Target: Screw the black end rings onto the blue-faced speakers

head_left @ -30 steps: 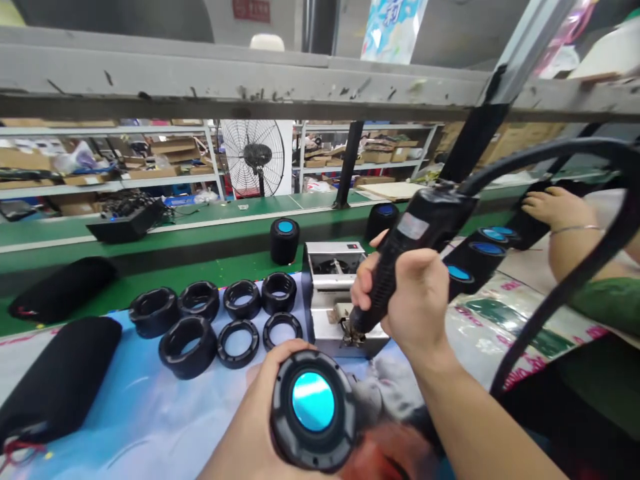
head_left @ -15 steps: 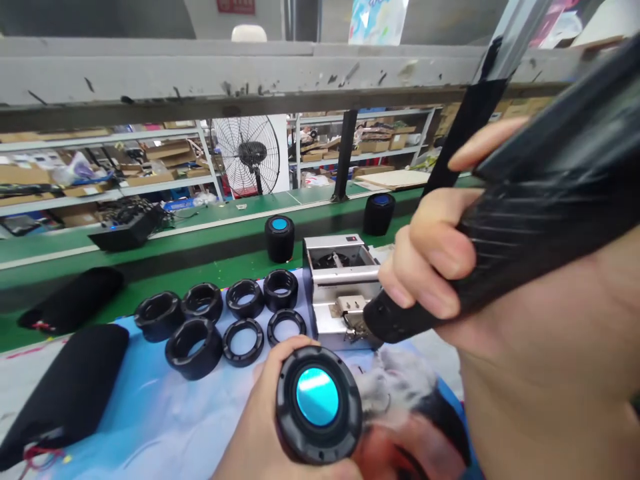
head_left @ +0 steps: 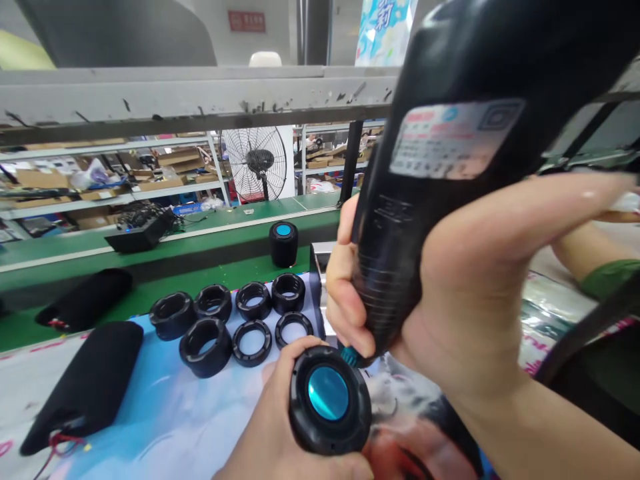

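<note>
My left hand is wrapped around a black round speaker, whose end shows a shiny blue disc facing up at me. My right hand grips a black electric screwdriver close to the camera. Its tip points down at the top right rim of the speaker. The screwdriver body hides most of the right half of the view.
Several black rings lie in two rows on a light blue sheet. Two black fabric sleeves lie at the left. Another speaker stands on the green conveyor. Another person's arm shows at the right.
My right hand brought the screwdriver from the metal box back and down, until its tip came to the speaker's rim. My left hand held the speaker nearly still.
</note>
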A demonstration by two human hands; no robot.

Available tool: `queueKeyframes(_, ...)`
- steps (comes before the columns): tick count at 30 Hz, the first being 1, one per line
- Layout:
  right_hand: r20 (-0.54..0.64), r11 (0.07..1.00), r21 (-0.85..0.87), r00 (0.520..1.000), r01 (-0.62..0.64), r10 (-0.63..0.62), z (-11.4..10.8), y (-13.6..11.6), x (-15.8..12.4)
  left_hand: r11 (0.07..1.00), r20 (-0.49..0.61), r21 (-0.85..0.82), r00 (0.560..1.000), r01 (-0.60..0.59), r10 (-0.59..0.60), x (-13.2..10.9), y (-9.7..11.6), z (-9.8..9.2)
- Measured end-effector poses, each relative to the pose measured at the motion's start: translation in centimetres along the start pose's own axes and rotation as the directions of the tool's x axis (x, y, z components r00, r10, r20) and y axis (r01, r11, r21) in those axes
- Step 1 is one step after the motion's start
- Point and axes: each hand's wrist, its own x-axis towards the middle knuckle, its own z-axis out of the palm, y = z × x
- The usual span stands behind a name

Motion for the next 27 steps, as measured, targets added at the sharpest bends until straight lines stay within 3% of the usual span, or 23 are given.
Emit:
queueKeyframes(3, 0.105, 0.981, 0.179, 0.993, -0.075, 0.056, 0.2, 0.5, 0.3, 0.998, 0.003, -0.060, 1.000, 0.009, -0.008, 0.1, 0.2, 0.3)
queueKeyframes(5, 0.115, 0.953, 0.276, 0.989, -0.125, 0.097, 0.3, 0.7, 0.3, 0.996, -0.011, -0.086, 1.000, 0.010, -0.011, 0.1, 0.3, 0.5)
queueKeyframes(8, 0.106, 0.936, 0.317, 0.986, -0.155, 0.128, 0.3, 0.7, 0.3, 0.996, -0.031, -0.085, 0.999, 0.006, -0.009, 0.1, 0.3, 0.5)
queueKeyframes(11, 0.181, 0.929, 0.322, 0.975, -0.184, 0.130, -0.2, 0.1, 0.3, 0.999, -0.056, -0.038, 0.998, 0.013, -0.015, 0.0, 0.4, 0.4)
queueKeyframes(12, 0.157, 0.929, 0.331, 0.980, -0.167, 0.121, -0.4, 0.0, 0.4, 1.000, -0.072, -0.009, 0.997, 0.030, -0.030, -0.1, 0.4, 0.4)
queueKeyframes(14, -0.025, 0.939, 0.340, 0.997, -0.054, 0.066, -1.3, 0.1, 0.6, 0.997, -0.109, 0.036, 0.992, 0.073, -0.068, -0.2, 0.5, 0.5)
queueKeyframes(17, -0.302, 0.970, 0.209, 0.951, 0.128, -0.060, -2.9, 2.1, 0.8, 0.995, -0.139, 0.011, 0.986, 0.099, -0.096, -0.3, 0.7, 0.9)
queueKeyframes(23, -0.330, 0.987, 0.140, 0.943, 0.082, -0.031, -4.8, 8.4, 0.3, 0.992, -0.203, -0.061, 0.972, 0.110, -0.120, -0.2, 0.5, 1.4)
queueKeyframes(27, -0.281, 0.985, 0.175, 0.959, 0.000, 0.050, -4.9, 9.8, -0.4, 0.992, -0.219, -0.061, 0.969, 0.107, -0.118, -0.1, 0.4, 1.3)
